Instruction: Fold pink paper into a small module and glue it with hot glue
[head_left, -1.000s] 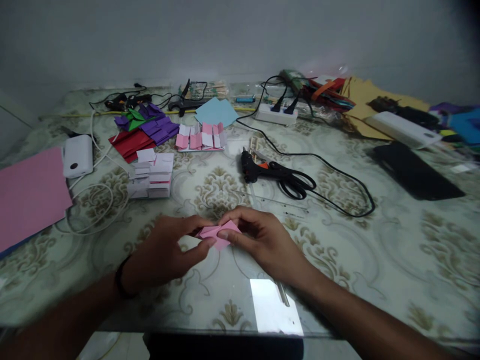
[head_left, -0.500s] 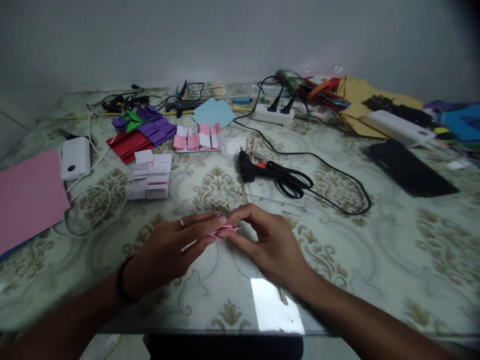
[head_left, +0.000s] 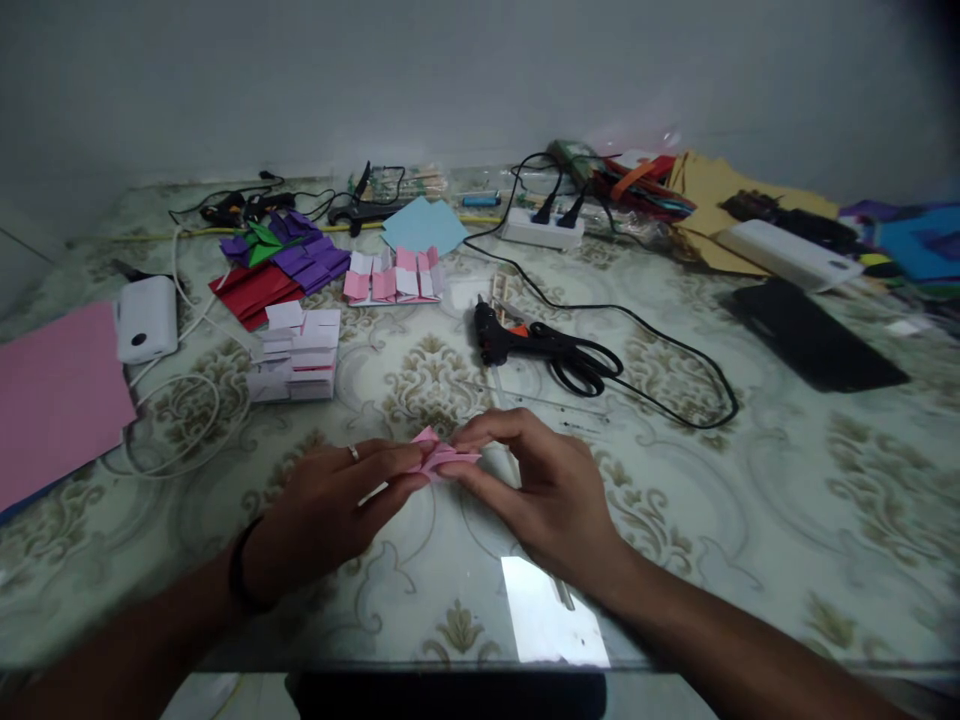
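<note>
Between my two hands, low over the front middle of the table, is a small folded piece of pink paper (head_left: 431, 460). My left hand (head_left: 341, 500) pinches its left side between thumb and fingers. From the right, my right hand (head_left: 529, 480) grips it with thumb and forefinger. Fingertips cover part of the folds. Beyond the hands lie a black glue gun (head_left: 495, 335) and black-handled scissors (head_left: 589, 365). White folded paper pieces (head_left: 296, 355) are stacked to the left, and pink-and-white folded pieces (head_left: 394, 277) lie farther back.
At far left are pink sheets (head_left: 60, 400) and a white power bank (head_left: 148, 318) with a looped cable. Purple (head_left: 311, 262) and red folded papers (head_left: 255, 293) lie behind. A power strip (head_left: 541, 230) stands at the back; a dark phone-like slab (head_left: 821, 335) lies right.
My left fingers have shifted slightly left and down, so more of the pink paper shows, with a point standing up. The right hand stays nearly in place.
</note>
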